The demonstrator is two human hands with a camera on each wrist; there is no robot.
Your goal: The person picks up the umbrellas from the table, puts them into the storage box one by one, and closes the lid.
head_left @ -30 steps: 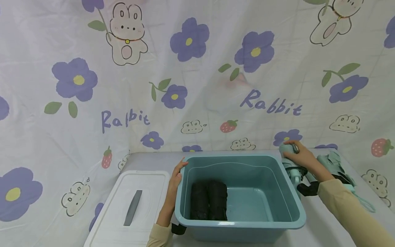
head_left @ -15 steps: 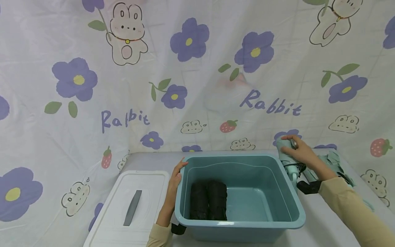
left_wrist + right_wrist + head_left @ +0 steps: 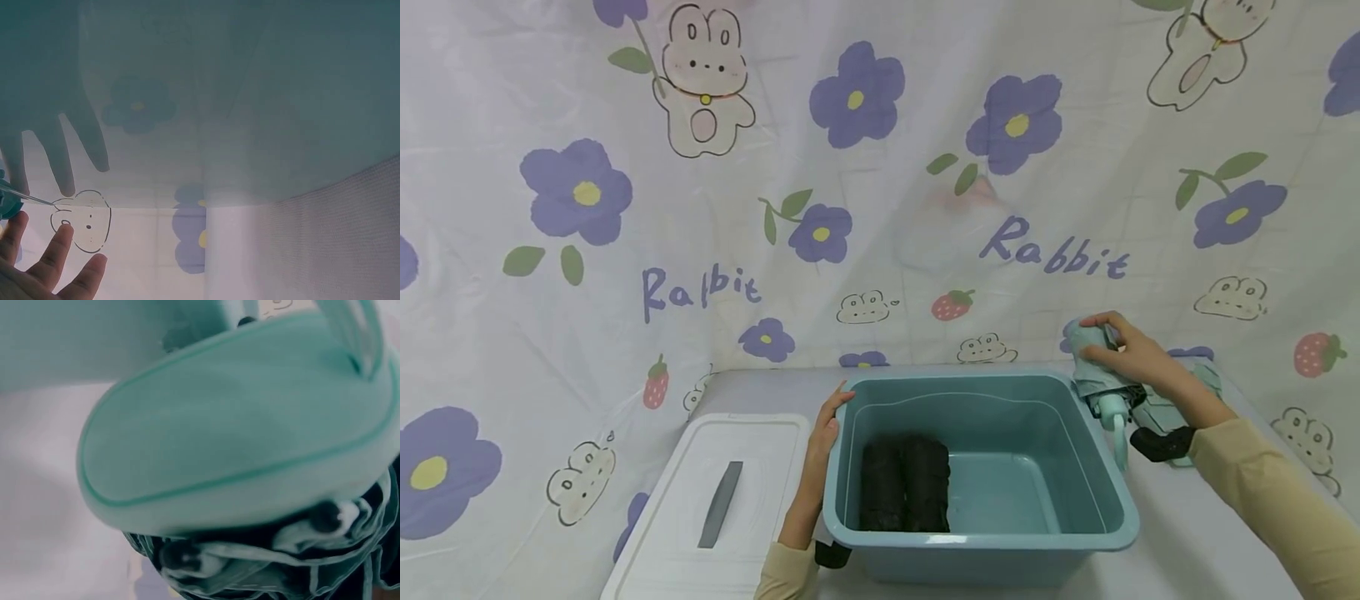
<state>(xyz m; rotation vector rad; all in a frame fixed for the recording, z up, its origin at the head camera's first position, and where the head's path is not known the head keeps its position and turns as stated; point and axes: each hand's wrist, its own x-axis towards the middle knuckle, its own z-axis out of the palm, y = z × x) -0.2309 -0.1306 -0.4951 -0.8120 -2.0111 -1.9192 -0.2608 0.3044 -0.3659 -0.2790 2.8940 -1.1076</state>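
Observation:
My right hand (image 3: 1131, 358) grips a folded mint-green umbrella (image 3: 1092, 375) by its cloth, just past the back right corner of the blue-green plastic bin (image 3: 981, 543). The umbrella's handle (image 3: 231, 419) fills the right wrist view, with a strap loop and bunched cloth and rib ends beside it. In the head view the handle points down towards me and overlaps the bin's right rim. My left hand (image 3: 825, 429) rests at the bin's left rim. Its fingers (image 3: 53, 253) spread out along the outer wall, which mirrors them in the left wrist view.
Two black rolled bundles (image 3: 904, 483) lie side by side in the bin's left half. A white lid (image 3: 760, 500) with a grey handle lies left of the bin. Another pale green item (image 3: 1161, 417) sits behind my right wrist. A printed curtain (image 3: 910, 250) hangs behind the table.
My right hand has lifted the umbrella slightly up and back, with its handle swinging free at the bin's right side. The left hand stays at the rim.

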